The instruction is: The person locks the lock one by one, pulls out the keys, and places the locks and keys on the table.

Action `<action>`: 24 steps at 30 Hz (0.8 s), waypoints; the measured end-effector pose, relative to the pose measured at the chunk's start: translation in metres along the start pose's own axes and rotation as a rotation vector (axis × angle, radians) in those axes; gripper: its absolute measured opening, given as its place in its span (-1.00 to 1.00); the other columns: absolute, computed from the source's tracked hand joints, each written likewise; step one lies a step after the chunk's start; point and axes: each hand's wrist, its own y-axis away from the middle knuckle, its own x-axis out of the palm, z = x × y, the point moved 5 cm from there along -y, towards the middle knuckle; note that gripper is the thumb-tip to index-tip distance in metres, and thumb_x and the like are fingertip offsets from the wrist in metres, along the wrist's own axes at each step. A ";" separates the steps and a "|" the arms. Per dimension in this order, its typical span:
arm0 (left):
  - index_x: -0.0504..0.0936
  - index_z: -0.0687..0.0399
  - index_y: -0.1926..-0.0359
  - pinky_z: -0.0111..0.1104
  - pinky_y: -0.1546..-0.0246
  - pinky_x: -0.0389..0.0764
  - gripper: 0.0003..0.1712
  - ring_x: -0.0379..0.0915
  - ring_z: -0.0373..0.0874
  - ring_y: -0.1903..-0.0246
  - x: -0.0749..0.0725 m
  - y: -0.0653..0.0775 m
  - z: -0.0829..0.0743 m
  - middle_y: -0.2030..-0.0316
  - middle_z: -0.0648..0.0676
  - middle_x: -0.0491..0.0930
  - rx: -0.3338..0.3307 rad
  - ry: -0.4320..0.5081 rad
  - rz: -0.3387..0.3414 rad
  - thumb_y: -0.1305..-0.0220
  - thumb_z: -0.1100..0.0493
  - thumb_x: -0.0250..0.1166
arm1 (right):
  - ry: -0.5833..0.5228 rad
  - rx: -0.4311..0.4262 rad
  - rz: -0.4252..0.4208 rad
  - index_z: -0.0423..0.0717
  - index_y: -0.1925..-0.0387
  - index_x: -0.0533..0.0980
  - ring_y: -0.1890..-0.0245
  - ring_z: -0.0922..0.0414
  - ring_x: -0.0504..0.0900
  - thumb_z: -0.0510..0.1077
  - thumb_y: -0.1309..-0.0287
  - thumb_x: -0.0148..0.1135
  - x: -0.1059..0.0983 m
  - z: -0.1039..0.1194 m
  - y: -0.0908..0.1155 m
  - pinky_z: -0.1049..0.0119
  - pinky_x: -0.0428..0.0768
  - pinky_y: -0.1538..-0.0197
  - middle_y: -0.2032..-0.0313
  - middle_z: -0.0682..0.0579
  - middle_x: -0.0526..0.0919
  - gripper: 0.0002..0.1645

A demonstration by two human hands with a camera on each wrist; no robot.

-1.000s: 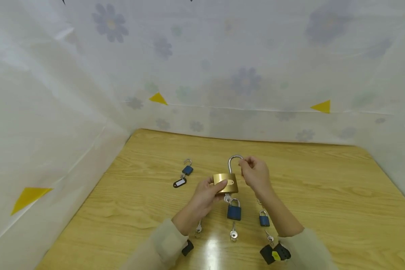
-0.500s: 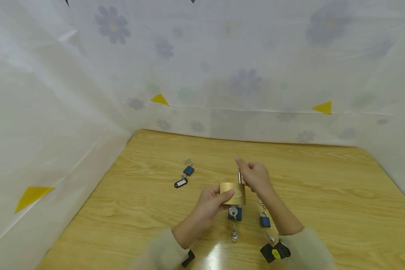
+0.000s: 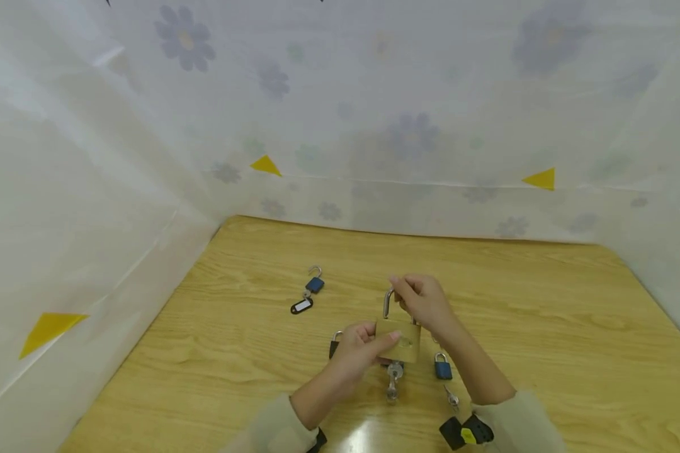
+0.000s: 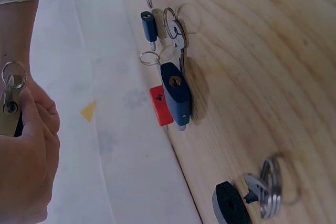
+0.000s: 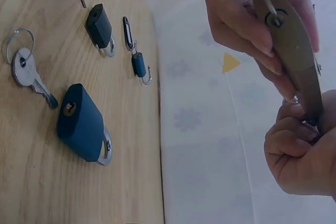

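Observation:
My left hand (image 3: pixel 354 352) holds a large brass padlock (image 3: pixel 410 353) by its body, the thumb across the front face. A silver key (image 3: pixel 395 370) with a ring sits in the lock's underside; the right wrist view shows the keyhole end (image 5: pixel 277 18) of the lock close up. Above the body stands the steel shackle (image 3: pixel 386 305), raised, with both legs pointing down at the body. My right hand (image 3: pixel 427 305) pinches the shackle's upper right part and hides some of it. Behind the brass lock, a blue padlock (image 5: pixel 81 124) lies on the table, mostly covered in the head view.
Beyond the left hand lies a small blue padlock (image 3: pixel 315 285) with its shackle released and a black key tag (image 3: pixel 302 306). A dark padlock (image 3: pixel 334 348), another blue padlock (image 3: pixel 443 368) and loose keys (image 3: pixel 452 397) surround the hands. The left wrist view shows a red tag (image 4: pixel 160 105).
The brass padlock has come down and slightly right, towards the body. Its shackle, earlier turned with one leg out to the side, is now swung back over the body by my right hand.

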 end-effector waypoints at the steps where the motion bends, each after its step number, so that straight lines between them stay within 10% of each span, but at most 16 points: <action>1: 0.51 0.40 0.14 -0.38 0.22 0.61 -0.65 0.59 -0.24 0.40 0.001 0.000 0.001 0.29 0.20 0.67 -0.005 0.008 0.003 -0.18 0.16 0.19 | -0.027 -0.030 0.001 -0.20 0.60 0.38 0.81 0.29 0.10 0.06 -0.29 -0.07 0.001 0.001 0.002 0.52 0.10 0.75 0.82 0.16 0.23 -0.52; 7: 0.51 0.43 0.16 -0.48 0.37 0.59 -0.65 0.55 -0.28 0.50 0.007 0.003 0.002 0.44 0.11 0.67 0.014 0.036 -0.007 -0.19 0.16 0.19 | -0.183 -0.143 -0.029 -0.26 0.56 0.38 0.81 0.32 0.11 -0.07 -0.34 -0.15 0.006 0.007 0.014 0.53 0.12 0.75 0.83 0.17 0.22 -0.57; 14: 0.54 0.42 0.25 -0.60 0.69 0.23 -0.63 0.16 -0.36 0.74 0.012 0.009 -0.001 0.71 -0.13 0.46 0.095 -0.055 -0.018 -0.17 0.11 0.21 | -0.344 -0.029 -0.321 -0.09 0.58 0.33 0.80 0.35 0.08 -0.19 -0.23 0.02 0.005 0.005 0.031 0.57 0.09 0.71 0.77 0.21 0.22 -0.75; 24: 0.47 0.47 0.15 -0.64 0.65 0.36 -0.63 0.34 -0.40 0.65 0.020 0.021 -0.006 0.47 0.32 0.57 0.185 -0.090 0.046 -0.27 0.15 0.11 | -0.455 -0.192 -0.367 -0.05 0.76 0.20 0.81 0.35 0.07 -0.40 -0.13 -0.03 0.004 0.017 0.045 0.37 -0.07 0.74 0.81 0.21 0.19 -0.59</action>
